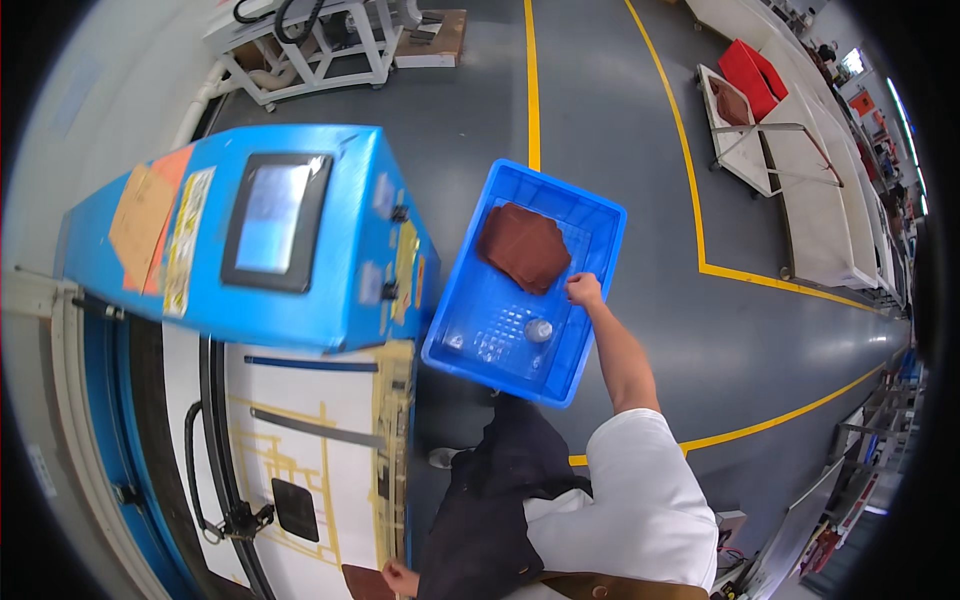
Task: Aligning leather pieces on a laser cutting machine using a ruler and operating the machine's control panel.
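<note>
Right hand [583,289] is fisted over one bin [492,328]; left hand [402,579], grip unclear, beside one brown sheet [367,584].

Around the crate [602,240], the console [345,240] sits at nine o'clock, the table [300,392] at eight, the cart [735,162] at two; inside, sheets [525,248] lie toward twelve, the right hand [583,290] at three.

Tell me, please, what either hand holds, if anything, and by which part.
The left hand is at the right edge of a brown piece; any hold is unclear. Nothing shows in the right hand.
</note>
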`<action>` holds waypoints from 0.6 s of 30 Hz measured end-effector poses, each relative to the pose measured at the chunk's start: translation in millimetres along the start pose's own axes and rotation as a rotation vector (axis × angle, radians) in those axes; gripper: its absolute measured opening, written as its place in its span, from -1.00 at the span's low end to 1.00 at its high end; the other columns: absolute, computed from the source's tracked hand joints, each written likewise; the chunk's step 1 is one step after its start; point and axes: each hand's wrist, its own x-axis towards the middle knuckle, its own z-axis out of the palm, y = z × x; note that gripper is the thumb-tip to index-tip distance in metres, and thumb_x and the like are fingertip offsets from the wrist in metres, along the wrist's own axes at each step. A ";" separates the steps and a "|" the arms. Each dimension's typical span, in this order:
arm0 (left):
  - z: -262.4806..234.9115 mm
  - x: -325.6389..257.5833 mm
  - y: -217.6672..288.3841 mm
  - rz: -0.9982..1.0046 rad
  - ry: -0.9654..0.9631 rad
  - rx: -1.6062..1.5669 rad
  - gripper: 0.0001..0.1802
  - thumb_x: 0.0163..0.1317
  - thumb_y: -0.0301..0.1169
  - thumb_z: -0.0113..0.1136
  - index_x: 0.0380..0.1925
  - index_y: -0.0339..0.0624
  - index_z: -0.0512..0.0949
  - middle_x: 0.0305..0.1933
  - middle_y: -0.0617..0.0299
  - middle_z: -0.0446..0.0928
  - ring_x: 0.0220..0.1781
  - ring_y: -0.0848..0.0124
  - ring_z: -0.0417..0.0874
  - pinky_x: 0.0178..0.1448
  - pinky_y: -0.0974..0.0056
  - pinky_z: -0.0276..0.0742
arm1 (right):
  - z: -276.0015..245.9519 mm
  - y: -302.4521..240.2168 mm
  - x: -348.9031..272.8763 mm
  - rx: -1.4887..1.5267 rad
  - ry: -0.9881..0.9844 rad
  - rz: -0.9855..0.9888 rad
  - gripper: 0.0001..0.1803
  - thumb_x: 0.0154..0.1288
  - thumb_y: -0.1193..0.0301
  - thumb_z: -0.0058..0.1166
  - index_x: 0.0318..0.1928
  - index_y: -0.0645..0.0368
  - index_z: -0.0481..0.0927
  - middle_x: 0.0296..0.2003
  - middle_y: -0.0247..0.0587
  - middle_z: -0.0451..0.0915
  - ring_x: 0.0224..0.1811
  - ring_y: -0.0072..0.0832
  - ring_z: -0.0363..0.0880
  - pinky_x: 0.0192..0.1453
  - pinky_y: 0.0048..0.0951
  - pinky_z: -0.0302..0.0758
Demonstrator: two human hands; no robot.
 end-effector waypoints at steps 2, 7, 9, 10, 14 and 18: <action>17.1 -11.3 72.6 0.061 -0.044 -0.038 -0.63 0.34 -0.36 0.41 0.04 -0.33 0.58 -0.33 0.14 0.62 -0.29 0.35 0.62 -0.23 0.27 0.55 | 9.0 -12.5 19.9 -0.052 0.026 -0.091 -0.38 0.06 0.26 0.49 0.12 0.30 0.65 -0.13 0.06 0.75 -0.10 -0.20 0.78 0.04 -0.27 0.71; 74.6 -24.2 298.8 -0.029 -0.675 -0.391 -0.82 0.39 -0.41 0.35 -0.11 -0.28 0.68 -0.31 0.32 0.63 -0.29 0.60 0.58 -0.17 0.44 0.53 | 22.1 -44.3 73.7 0.017 -0.004 -0.184 0.24 -0.14 -0.02 0.64 0.48 0.33 0.30 0.30 0.17 0.53 0.39 -0.07 0.51 0.49 -0.21 0.43; 129.1 -19.1 349.8 0.100 -0.827 -0.351 -0.78 0.36 -0.42 0.38 -0.06 -0.29 0.68 -0.23 0.31 0.65 -0.23 0.59 0.60 -0.09 0.43 0.55 | 12.5 -54.5 83.8 0.010 -0.036 -0.105 0.41 -0.26 -0.04 0.67 0.53 0.35 0.16 0.41 0.22 0.41 0.46 0.01 0.40 0.57 -0.17 0.34; 162.4 -20.4 378.3 0.131 -0.924 -0.399 -0.74 0.37 -0.40 0.38 -0.02 -0.30 0.68 -0.19 0.30 0.66 -0.17 0.56 0.62 -0.01 0.40 0.57 | 11.7 -48.7 97.7 0.007 -0.030 -0.088 0.41 -0.26 -0.04 0.67 0.53 0.35 0.16 0.41 0.22 0.41 0.46 0.01 0.40 0.57 -0.17 0.34; 312.2 -37.6 495.7 -0.213 -1.312 -0.412 -0.27 0.38 -0.04 0.35 0.37 -0.31 0.45 0.34 0.06 0.51 0.33 0.29 0.53 0.40 0.18 0.44 | 16.4 -21.6 144.1 0.127 -0.073 -0.190 0.51 -0.33 -0.02 0.72 0.55 0.41 0.08 0.43 0.24 0.37 0.50 0.02 0.35 0.59 -0.15 0.32; 436.9 -42.5 565.2 -0.314 -1.380 -0.370 0.25 0.19 0.24 0.38 0.58 -0.39 0.01 0.65 -0.12 0.06 0.67 0.07 0.08 0.66 -0.01 0.04 | 28.2 -27.2 146.6 0.287 -0.142 -0.155 0.47 -0.23 -0.11 0.67 0.54 0.44 0.08 0.42 0.25 0.38 0.48 0.01 0.39 0.57 -0.16 0.33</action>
